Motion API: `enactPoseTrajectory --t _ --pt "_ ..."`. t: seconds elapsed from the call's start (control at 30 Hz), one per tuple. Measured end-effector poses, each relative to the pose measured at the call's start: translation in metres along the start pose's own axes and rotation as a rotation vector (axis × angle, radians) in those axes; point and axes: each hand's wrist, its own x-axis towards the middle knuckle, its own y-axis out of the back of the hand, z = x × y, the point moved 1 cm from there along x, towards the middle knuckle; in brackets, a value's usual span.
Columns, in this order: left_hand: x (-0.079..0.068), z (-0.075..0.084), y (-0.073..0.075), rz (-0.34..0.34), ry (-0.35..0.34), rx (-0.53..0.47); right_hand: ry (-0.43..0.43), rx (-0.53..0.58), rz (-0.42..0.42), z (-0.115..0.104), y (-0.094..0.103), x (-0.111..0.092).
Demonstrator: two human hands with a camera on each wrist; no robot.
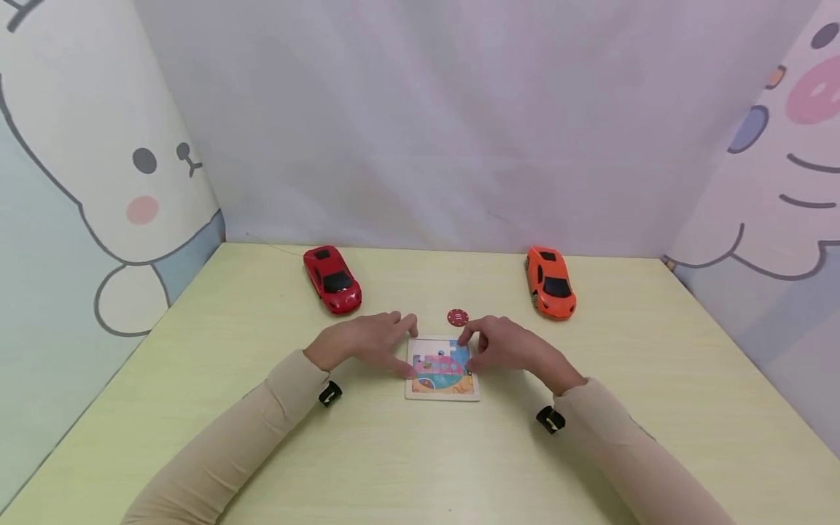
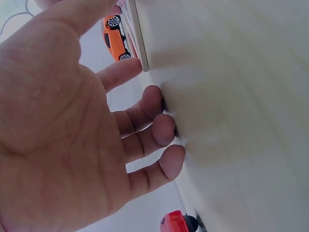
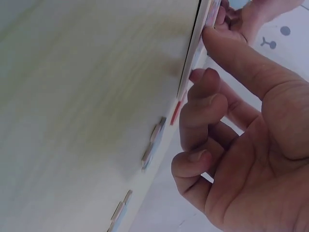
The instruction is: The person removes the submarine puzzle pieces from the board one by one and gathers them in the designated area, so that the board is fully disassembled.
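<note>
The square jigsaw puzzle with a pale wooden frame (image 1: 441, 370) lies on the light yellow worktop (image 1: 367, 459) between your hands. Your left hand (image 1: 375, 340), thumb and fingers apart, touches its left edge; your right hand (image 1: 508, 345) rests a separated thumb and index finger on its right side (the others bend loosely), near a round red chip (image 1: 457, 317).

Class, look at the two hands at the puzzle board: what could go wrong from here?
The right hand touches the right side of the puzzle board; pushing there might disturb pieces inside. The red chip just behind the board, near that hand, could get knocked. Two apparent loose pieces in the right wrist view could be brushed aside.
</note>
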Motion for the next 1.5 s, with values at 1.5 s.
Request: enactPoseTrajectory --t 1.5 --pt "-0.001 0.001 -0.001 0.019 0.001 0.028 0.040 0.076 -0.111 0.002 0.000 0.004"
